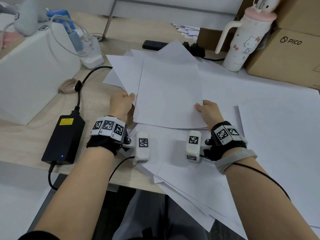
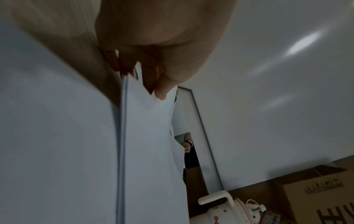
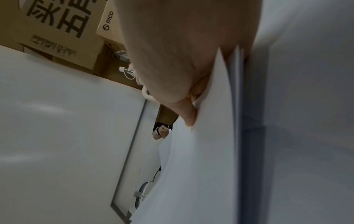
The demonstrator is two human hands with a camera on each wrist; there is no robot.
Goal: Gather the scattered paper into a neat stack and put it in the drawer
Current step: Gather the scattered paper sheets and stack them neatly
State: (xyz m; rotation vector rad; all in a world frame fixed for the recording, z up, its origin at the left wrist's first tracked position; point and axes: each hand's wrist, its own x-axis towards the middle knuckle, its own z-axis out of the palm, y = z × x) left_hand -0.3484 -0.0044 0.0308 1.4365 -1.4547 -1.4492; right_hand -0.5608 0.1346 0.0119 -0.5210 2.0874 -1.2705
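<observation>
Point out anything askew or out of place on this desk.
The held sheets fan out unevenly between the left hand and right hand. More loose paper overhangs the desk's front edge, unsupported there. No tears or spills show.

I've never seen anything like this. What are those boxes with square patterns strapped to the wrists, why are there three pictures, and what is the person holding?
No machine here: a person works with bare hands. The patterned bands carry small wrist cameras. The wide picture comes from a head camera; the two dim close-ups look along each hand. The left hand and right hand grip opposite sides of a bundle of white paper sheets. More loose white sheets lie scattered over the wooden desk, beside a black power adapter, a white cartoon-printed bottle and a brown cardboard box.
</observation>
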